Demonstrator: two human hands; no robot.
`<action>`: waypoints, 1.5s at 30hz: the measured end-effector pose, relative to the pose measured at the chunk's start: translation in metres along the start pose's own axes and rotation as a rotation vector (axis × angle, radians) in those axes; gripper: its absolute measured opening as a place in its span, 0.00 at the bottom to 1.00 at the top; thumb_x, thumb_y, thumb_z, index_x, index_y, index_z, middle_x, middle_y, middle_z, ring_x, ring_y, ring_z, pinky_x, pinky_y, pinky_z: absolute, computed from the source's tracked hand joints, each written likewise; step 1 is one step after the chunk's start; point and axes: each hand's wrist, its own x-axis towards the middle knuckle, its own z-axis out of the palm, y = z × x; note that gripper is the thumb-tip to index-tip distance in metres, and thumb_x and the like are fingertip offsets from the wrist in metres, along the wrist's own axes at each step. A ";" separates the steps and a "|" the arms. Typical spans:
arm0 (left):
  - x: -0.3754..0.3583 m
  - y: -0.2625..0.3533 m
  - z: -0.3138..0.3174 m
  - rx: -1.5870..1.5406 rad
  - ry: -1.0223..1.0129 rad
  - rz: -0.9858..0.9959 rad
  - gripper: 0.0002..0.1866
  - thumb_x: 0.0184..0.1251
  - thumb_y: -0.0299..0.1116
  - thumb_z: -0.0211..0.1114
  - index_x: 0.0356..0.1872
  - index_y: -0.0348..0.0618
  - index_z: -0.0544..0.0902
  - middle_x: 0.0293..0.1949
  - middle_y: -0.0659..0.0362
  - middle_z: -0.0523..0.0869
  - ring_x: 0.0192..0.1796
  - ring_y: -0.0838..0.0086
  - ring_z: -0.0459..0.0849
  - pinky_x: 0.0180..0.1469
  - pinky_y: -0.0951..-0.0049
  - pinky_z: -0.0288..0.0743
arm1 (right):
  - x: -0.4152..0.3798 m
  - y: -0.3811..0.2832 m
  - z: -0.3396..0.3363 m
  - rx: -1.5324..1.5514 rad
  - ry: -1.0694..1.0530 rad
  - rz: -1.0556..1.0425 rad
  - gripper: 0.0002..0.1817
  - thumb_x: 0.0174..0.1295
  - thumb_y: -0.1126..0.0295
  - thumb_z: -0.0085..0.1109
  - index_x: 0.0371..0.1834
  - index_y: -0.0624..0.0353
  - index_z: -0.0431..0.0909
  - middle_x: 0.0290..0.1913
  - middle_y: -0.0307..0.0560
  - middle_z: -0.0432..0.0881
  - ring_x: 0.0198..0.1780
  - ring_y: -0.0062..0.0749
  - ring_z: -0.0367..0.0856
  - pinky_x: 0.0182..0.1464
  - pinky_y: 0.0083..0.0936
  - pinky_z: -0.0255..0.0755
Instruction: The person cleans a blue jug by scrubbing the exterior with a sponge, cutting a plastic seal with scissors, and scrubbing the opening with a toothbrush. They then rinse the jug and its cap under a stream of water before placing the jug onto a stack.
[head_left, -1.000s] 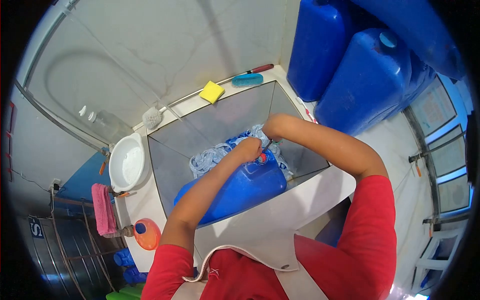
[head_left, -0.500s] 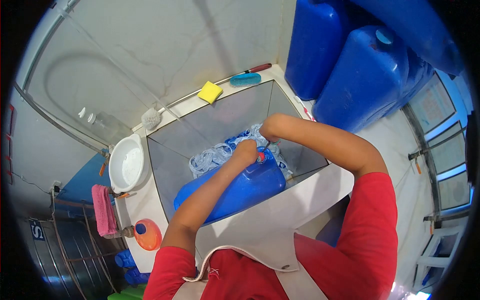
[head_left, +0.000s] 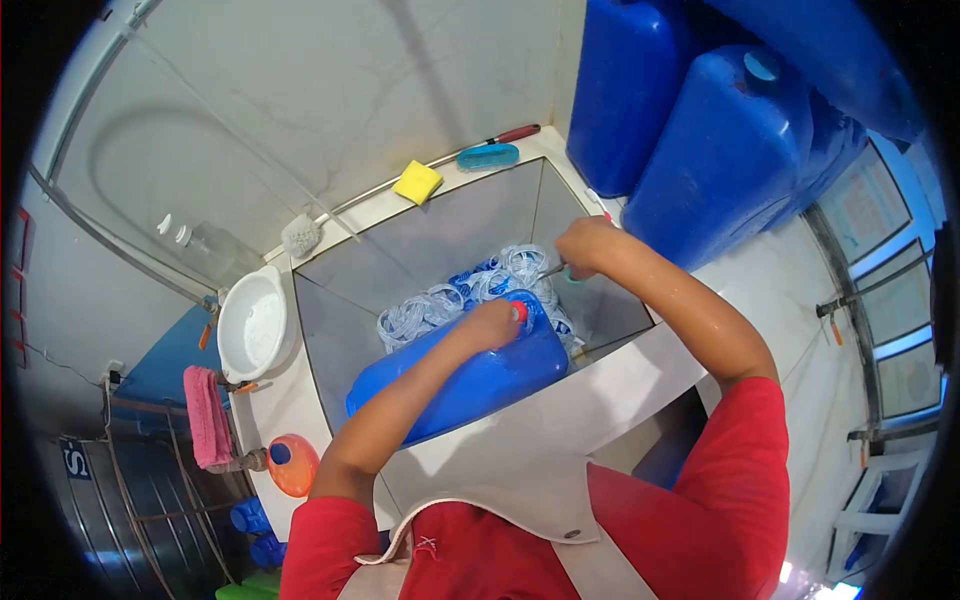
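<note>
A blue plastic jug (head_left: 455,395) lies tilted at the near side of a tiled sink (head_left: 400,232). My left hand (head_left: 488,325) is closed at the jug's neck, fingers around its red cap (head_left: 519,312). To the right and farther up, my right hand (head_left: 585,248) grips a thin metal tool (head_left: 551,270) with a bit of teal at its handle; its exact kind is hard to make out. The tool stands apart from the cap. Behind the jug lies a heap of pale blue-white plastic rings or strips (head_left: 425,315), partly covered by the jug and my left hand.
On the sink's back ledge are a yellow sponge (head_left: 417,182), a blue brush (head_left: 488,157) and a long-handled white brush (head_left: 300,236). A white basin (head_left: 252,325) and an orange container (head_left: 293,466) stand left. Large blue jerrycans (head_left: 715,160) stand at the right.
My right hand has moved away from the jug's mouth, up and to the right, with the metal tool. My left hand has shifted slightly down and stays at the red cap.
</note>
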 end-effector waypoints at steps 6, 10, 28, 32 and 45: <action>0.020 0.035 0.016 -0.615 0.157 0.010 0.13 0.65 0.32 0.52 0.30 0.31 0.78 0.23 0.53 0.81 0.19 0.69 0.80 0.23 0.70 0.77 | -0.019 0.015 0.001 0.254 0.236 0.190 0.16 0.48 0.61 0.61 0.37 0.59 0.83 0.37 0.54 0.84 0.42 0.48 0.82 0.43 0.39 0.76; 0.061 -0.021 0.005 -1.401 0.337 -0.129 0.19 0.70 0.40 0.49 0.39 0.28 0.74 0.32 0.47 0.81 0.30 0.62 0.83 0.36 0.66 0.81 | -0.017 0.001 0.038 0.727 0.541 0.152 0.18 0.53 0.58 0.58 0.38 0.64 0.79 0.34 0.61 0.81 0.39 0.56 0.80 0.44 0.44 0.73; -0.231 -0.170 -0.063 0.173 1.044 -0.808 0.11 0.66 0.36 0.48 0.34 0.38 0.72 0.32 0.48 0.79 0.40 0.53 0.77 0.41 0.56 0.69 | 0.099 0.031 0.136 0.071 0.833 0.616 0.11 0.57 0.74 0.50 0.42 0.61 0.78 0.37 0.47 0.77 0.43 0.43 0.75 0.41 0.36 0.72; -0.268 -0.209 -0.028 0.715 0.945 -0.920 0.07 0.57 0.30 0.53 0.34 0.38 0.74 0.39 0.43 0.77 0.48 0.49 0.73 0.49 0.52 0.65 | 0.099 -0.041 0.035 0.723 0.925 -0.028 0.14 0.61 0.73 0.47 0.48 0.64 0.75 0.40 0.59 0.77 0.43 0.53 0.77 0.46 0.43 0.70; -0.232 -0.154 -0.039 -0.294 1.256 -0.481 0.11 0.58 0.26 0.54 0.40 0.32 0.79 0.40 0.44 0.81 0.46 0.52 0.78 0.51 0.61 0.70 | 0.213 -0.394 -0.193 0.157 0.620 -0.561 0.11 0.51 0.74 0.55 0.37 0.58 0.83 0.40 0.56 0.83 0.45 0.44 0.82 0.46 0.40 0.76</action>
